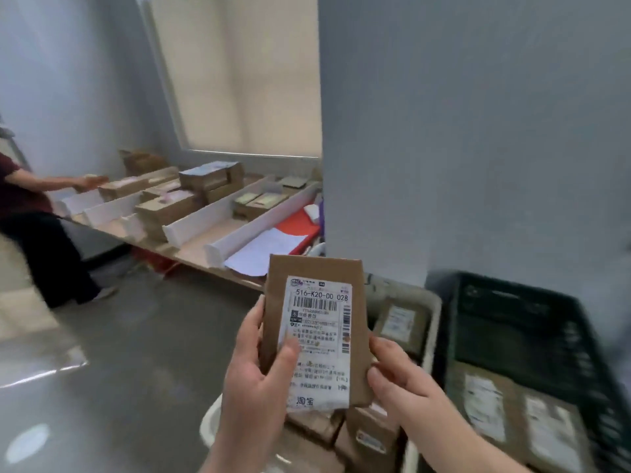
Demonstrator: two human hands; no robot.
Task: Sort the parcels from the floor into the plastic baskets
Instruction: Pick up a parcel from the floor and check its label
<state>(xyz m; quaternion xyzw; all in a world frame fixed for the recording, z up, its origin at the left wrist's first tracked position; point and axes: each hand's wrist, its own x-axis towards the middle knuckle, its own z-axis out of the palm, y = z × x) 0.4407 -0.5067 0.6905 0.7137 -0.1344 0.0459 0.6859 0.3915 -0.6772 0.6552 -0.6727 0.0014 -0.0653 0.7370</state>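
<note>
One brown parcel (pixel 316 268) upright, left hand (pixel 259 380) fingers clamped on it, thumb on label, right hand (pixel 403 377) pinching the other edge, white basket (pixel 433 322) and black basket (pixel 512 332) just past the fingertips, contents blurry, person (pixel 30 216) far left cut off

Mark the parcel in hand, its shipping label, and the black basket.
parcel (pixel 316 266): head view, bare cardboard above the label.
shipping label (pixel 321 336): head view, middle of the printed text.
black basket (pixel 505 319): head view, inner back wall.
</note>
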